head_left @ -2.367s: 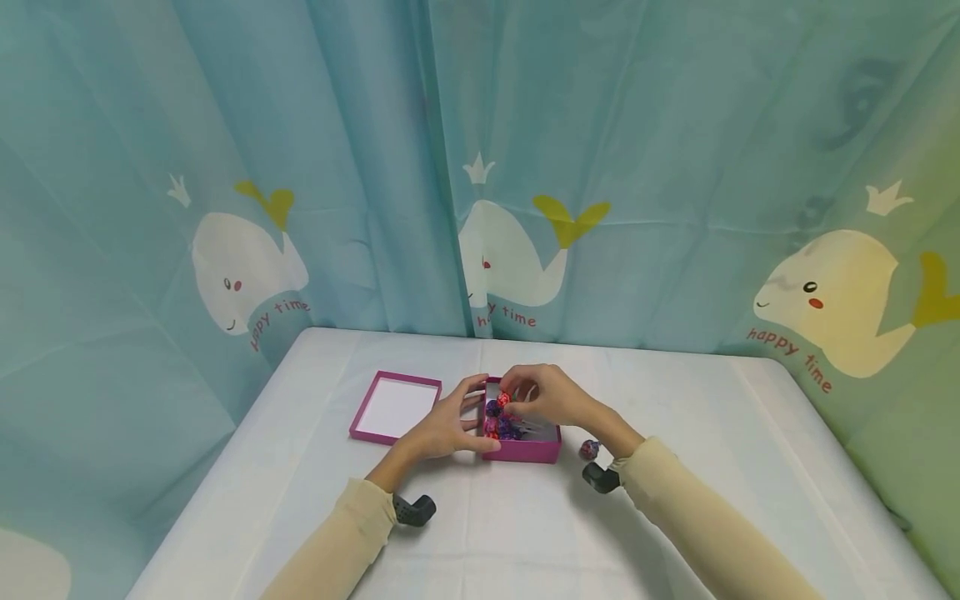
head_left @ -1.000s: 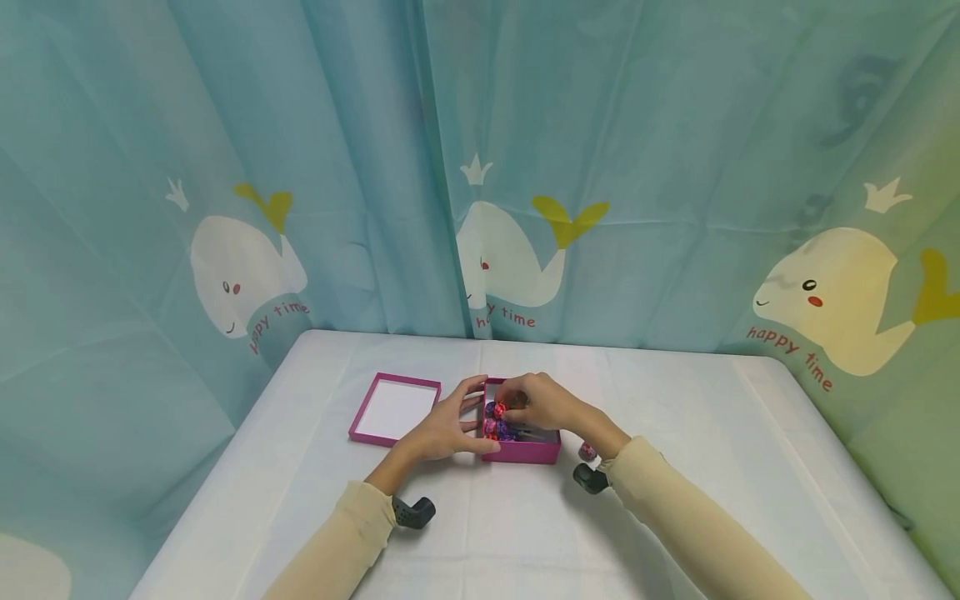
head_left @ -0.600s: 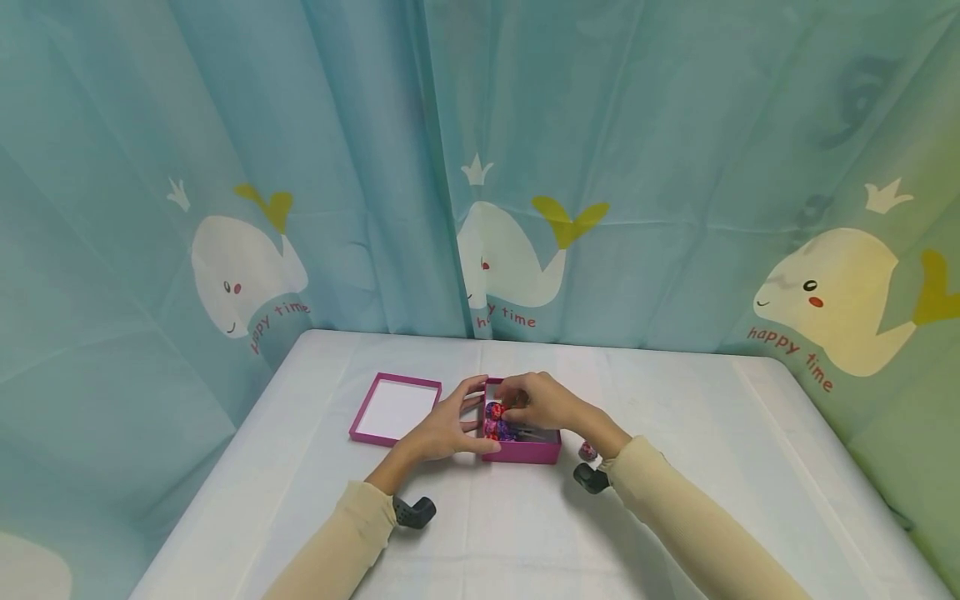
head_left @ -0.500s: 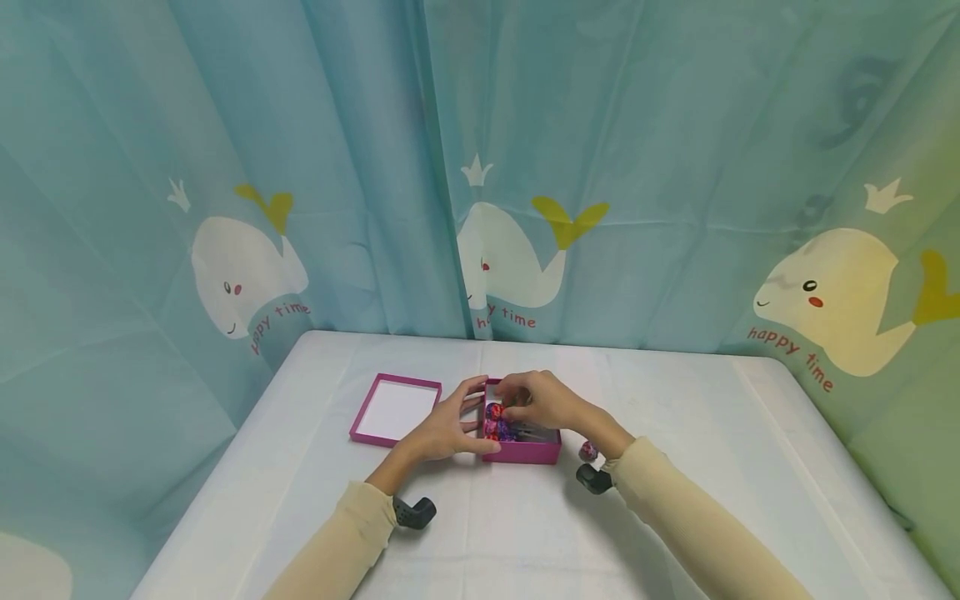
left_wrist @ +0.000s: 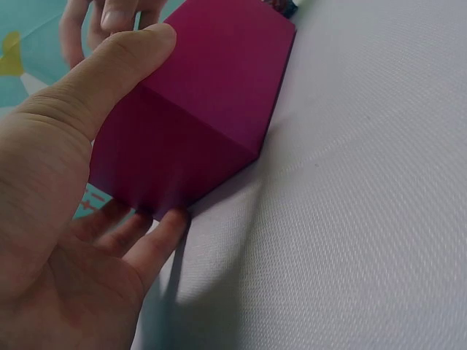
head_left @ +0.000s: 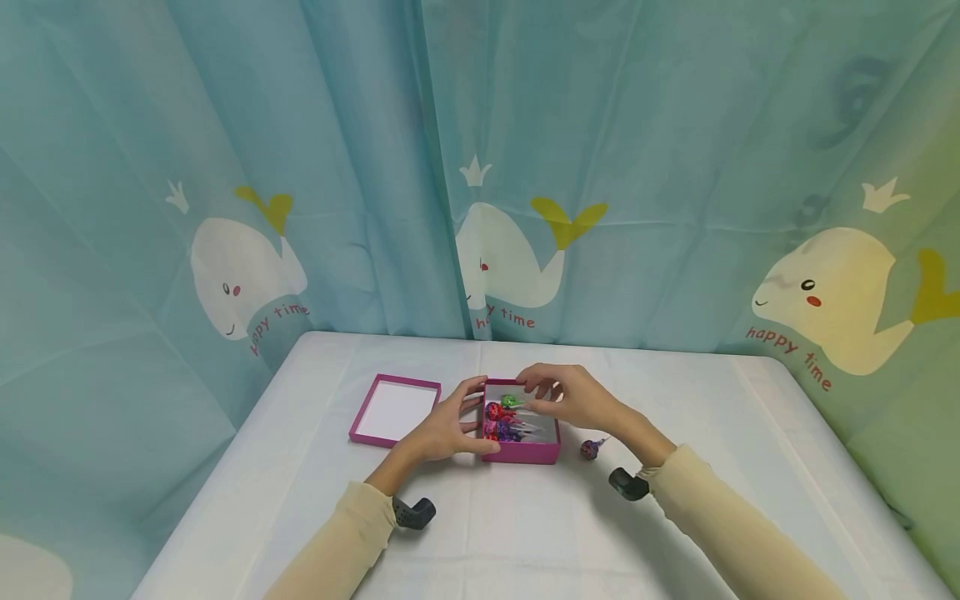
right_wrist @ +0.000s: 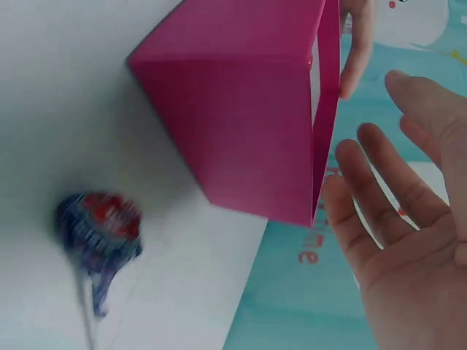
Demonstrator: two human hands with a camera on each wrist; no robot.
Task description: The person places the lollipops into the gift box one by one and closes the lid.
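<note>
My left hand (head_left: pixel 444 427) holds the magenta box (head_left: pixel 522 452) at its left end. In the left wrist view, its thumb (left_wrist: pixel 124 62) lies against one wall of the box and its fingers reach around the other. Lollipops fill the left half of the box: a green one (head_left: pixel 511 402), a red one (head_left: pixel 493 411), and several pink and purple ones, sticks pointing right. My right hand (head_left: pixel 573 396) hovers at the box's right rim, its fingers apart and holding nothing in the right wrist view.
A single lollipop (head_left: pixel 589 450) in a blue and red wrapper lies on the white table (head_left: pixel 495 533), right of the box. To the left rests the lid (head_left: pixel 395 408), white inside with magenta edges. Behind the table hangs a whale-print curtain (head_left: pixel 375 167).
My right hand has left the lollipops and moved right, its fingers spreading. The green lollipop and the sticks have come into sight in the box. My left hand has stayed put.
</note>
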